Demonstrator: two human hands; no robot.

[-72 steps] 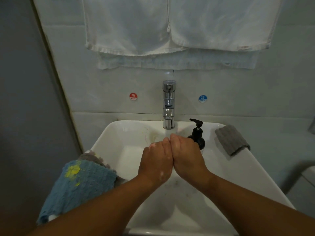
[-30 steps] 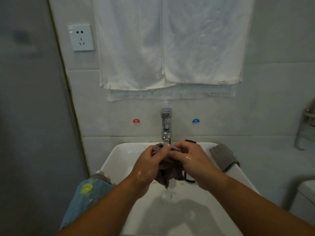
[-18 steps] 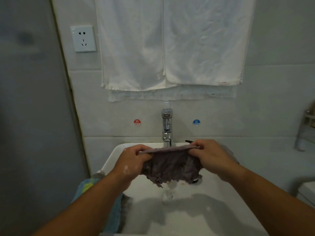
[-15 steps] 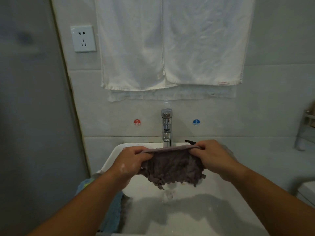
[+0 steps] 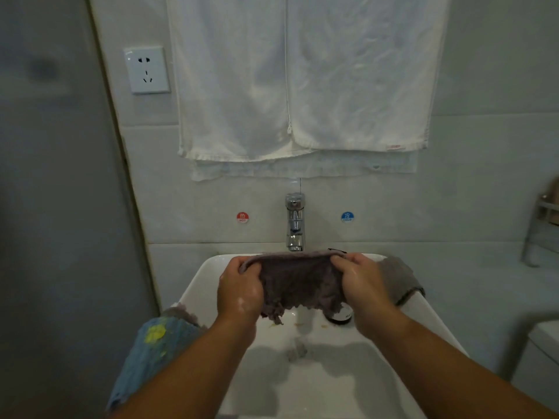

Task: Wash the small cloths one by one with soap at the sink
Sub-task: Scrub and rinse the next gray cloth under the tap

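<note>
Two white towels hang side by side on the tiled wall (image 5: pixel 484 176), the left towel (image 5: pixel 230 86) and the right towel (image 5: pixel 360 80), and their inner edges touch. Behind them a thinner white cloth (image 5: pixel 302 170) shows below their hems. A white power socket (image 5: pixel 147 70) sits on the wall left of the towels. Lower on the wall are a red HOT sticker (image 5: pixel 242 217) and a blue COLD sticker (image 5: pixel 347 216), well apart. A metal rack (image 5: pixel 541 225) stands at the right edge, and a plain grey panel (image 5: pixel 54 207) fills the left side.

The purple cloth (image 5: pixel 298 282) and right hand (image 5: pixel 360 285) hide all but the base of the dark bottle (image 5: pixel 340 318). The top edge cuts off the white towels (image 5: pixel 302 74); the right edge cuts a metal rack (image 5: pixel 541 225).
</note>
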